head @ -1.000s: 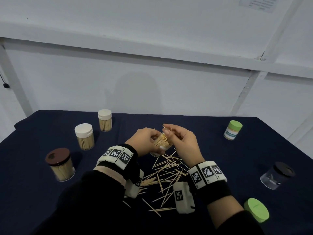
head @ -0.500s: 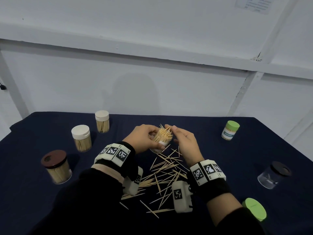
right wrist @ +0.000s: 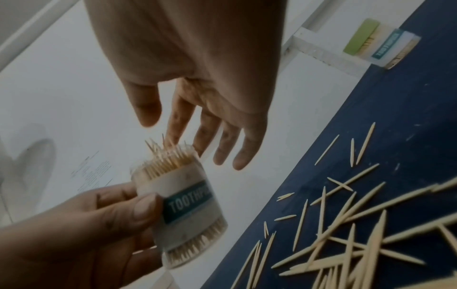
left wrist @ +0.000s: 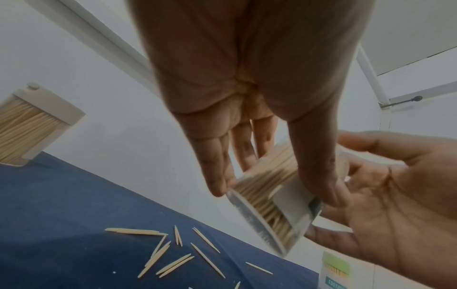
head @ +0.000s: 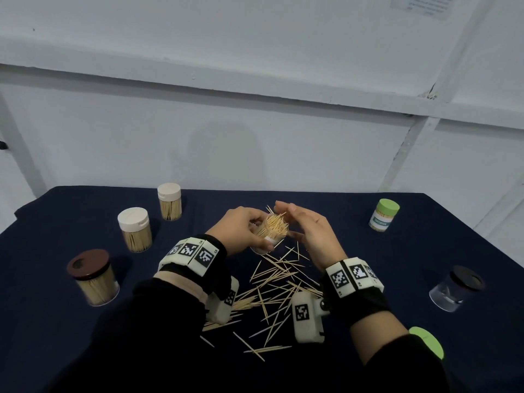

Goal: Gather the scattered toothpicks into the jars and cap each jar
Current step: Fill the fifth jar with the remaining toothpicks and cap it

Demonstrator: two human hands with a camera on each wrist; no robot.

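Note:
My left hand (head: 243, 234) grips a small clear jar (head: 273, 231) with a "TOOTHPICK" label (right wrist: 188, 203), held uncapped above the dark blue table (head: 397, 265). Toothpicks fill the jar and their tips stick out of its mouth (right wrist: 168, 154). My right hand (head: 309, 231) is beside the jar's mouth with fingers straight and spread, holding nothing; its fingertips (right wrist: 222, 160) are close to the jar rim. Many loose toothpicks (head: 278, 287) lie scattered on the cloth below both hands. A loose green cap (head: 426, 346) lies near my right forearm.
Capped jars stand around: two white-lidded (head: 134, 229) (head: 169, 201) and a brown-lidded one (head: 92, 276) at left, a green-lidded one (head: 384, 215) at back right. A clear jar with a dark lid (head: 453, 290), holding no toothpicks, is at right.
My right hand let go of the toothpicks it pinched into the jar and opened, its fingers now spread beside the mouth. The left hand kept the jar in place.

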